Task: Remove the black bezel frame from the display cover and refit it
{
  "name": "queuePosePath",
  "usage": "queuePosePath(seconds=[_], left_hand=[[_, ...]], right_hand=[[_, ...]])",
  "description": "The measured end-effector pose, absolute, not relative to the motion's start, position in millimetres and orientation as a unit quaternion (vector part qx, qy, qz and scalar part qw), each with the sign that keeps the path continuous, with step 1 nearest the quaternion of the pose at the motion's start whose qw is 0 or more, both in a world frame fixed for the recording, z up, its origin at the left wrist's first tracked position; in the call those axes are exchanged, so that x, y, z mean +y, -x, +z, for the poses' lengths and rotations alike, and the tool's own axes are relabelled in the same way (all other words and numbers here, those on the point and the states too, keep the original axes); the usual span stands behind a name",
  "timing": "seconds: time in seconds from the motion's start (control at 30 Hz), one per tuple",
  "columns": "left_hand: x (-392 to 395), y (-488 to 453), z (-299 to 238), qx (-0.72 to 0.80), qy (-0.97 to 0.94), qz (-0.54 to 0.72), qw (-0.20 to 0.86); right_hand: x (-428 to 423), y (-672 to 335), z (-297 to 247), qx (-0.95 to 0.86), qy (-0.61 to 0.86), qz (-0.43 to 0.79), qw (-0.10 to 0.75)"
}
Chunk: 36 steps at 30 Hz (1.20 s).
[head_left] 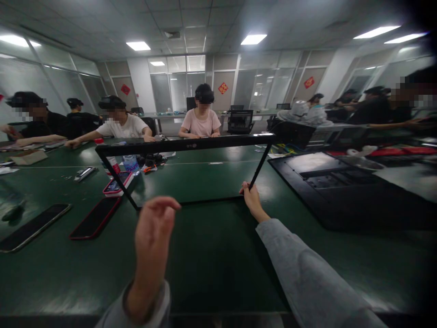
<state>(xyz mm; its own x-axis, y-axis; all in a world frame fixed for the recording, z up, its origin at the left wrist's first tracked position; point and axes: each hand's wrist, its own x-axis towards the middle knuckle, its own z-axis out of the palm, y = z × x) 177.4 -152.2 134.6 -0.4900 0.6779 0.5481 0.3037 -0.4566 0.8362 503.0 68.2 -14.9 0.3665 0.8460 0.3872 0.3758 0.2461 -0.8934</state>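
A thin black rectangular frame, like a monitor bezel, stands tilted up from the green table. My right hand pinches its right side bar near the lower corner and holds it up. My left hand hovers in front of the frame's lower left part, fingers curled loosely and apart, with nothing in it. It does not touch the frame.
A black monitor back panel lies to the right. Two phones lie flat at left, a third phone and small parts behind them. Several seated people work at the far side and at both ends.
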Motion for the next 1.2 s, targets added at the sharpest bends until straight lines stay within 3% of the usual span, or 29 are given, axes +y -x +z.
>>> queuePosePath(seconds=[0.13, 0.27, 0.47, 0.9, 1.07, 1.2], left_hand=[[-63.7, -105.5, 98.3, 0.61, -0.341, 0.709, -0.098], [-6.4, -43.9, 45.2, 0.644, -0.348, 0.681, -0.008], [11.3, -21.5, 3.7, 0.673, -0.471, 0.554, 0.133], [6.4, -21.6, 11.7, 0.753, -0.512, 0.41, 0.053], [6.5, -17.6, 11.3, 0.797, -0.523, 0.294, 0.068], [3.9, -17.1, 11.8, 0.795, -0.54, 0.272, 0.049]], right_hand=[[70.1, -503.5, -15.4, -0.522, 0.584, 0.208, 0.585], [71.2, -504.9, -15.2, -0.53, 0.58, 0.208, 0.583], [69.9, -510.6, -10.2, -0.539, 0.598, 0.192, 0.562], [62.0, -510.5, -9.2, -0.578, 0.619, 0.136, 0.514], [61.5, -514.1, -7.9, -0.555, 0.698, 0.131, 0.433], [61.4, -514.9, -9.0, -0.555, 0.706, 0.13, 0.421]])
